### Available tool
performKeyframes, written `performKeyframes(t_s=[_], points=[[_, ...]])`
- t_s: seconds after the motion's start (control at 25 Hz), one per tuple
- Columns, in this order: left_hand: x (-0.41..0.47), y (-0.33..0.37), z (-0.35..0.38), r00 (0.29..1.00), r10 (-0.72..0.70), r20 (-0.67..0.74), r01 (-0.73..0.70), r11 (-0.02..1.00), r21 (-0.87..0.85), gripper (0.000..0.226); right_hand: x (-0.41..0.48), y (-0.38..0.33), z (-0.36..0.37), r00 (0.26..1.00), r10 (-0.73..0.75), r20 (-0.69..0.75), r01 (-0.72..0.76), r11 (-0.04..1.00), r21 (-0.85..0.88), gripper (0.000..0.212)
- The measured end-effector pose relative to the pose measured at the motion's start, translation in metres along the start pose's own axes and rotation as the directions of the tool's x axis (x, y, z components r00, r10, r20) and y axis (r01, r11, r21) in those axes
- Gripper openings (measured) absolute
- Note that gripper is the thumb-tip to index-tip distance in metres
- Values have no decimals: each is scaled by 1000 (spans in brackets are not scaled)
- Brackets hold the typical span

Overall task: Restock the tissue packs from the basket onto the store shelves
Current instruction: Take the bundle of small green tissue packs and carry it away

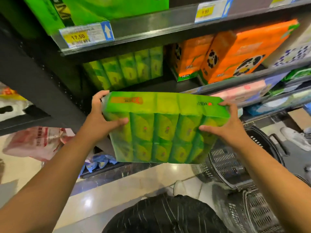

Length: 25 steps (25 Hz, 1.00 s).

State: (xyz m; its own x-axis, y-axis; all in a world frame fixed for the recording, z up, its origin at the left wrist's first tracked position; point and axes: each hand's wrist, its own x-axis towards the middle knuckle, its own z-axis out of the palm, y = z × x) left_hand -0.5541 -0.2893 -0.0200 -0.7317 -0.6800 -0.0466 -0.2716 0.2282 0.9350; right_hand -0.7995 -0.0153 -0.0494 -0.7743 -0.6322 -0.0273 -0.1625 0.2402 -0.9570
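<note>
A large green tissue multipack (165, 128) is held up in front of the shelves, a little below the middle shelf. My left hand (102, 118) grips its left end, thumb on the front face. My right hand (223, 126) grips its right end the same way. On the dark shelf (151, 84) just behind and above it stands a matching row of green tissue packs (127, 69). A dark mesh basket (235, 167) sits on the floor at the lower right; I cannot see its contents.
Orange panda-print tissue packs (232, 54) fill the shelf to the right of the green row. Green boxes (94, 9) stand on the shelf above, with price tags (85, 36) on its edge. Plastic bags (35, 142) hang at the left. Another person's shoe (294, 137) is at far right.
</note>
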Motion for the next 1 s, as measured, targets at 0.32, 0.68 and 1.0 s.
performKeyframes(t_s=[0.32, 0.68, 1.0], points=[[-21, 24, 12, 982, 27, -187, 8, 982, 186, 90, 62, -32, -24, 941, -205, 270, 211, 977, 8, 81], [-43, 34, 8, 897, 225, -381, -89, 935, 343, 89, 95, -61, -10, 828, -439, 348, 458, 888, 31, 84], [-26, 18, 0, 827, 406, -390, -181, 848, 499, 91, 116, -41, 10, 758, -585, 288, 625, 778, -68, 92]])
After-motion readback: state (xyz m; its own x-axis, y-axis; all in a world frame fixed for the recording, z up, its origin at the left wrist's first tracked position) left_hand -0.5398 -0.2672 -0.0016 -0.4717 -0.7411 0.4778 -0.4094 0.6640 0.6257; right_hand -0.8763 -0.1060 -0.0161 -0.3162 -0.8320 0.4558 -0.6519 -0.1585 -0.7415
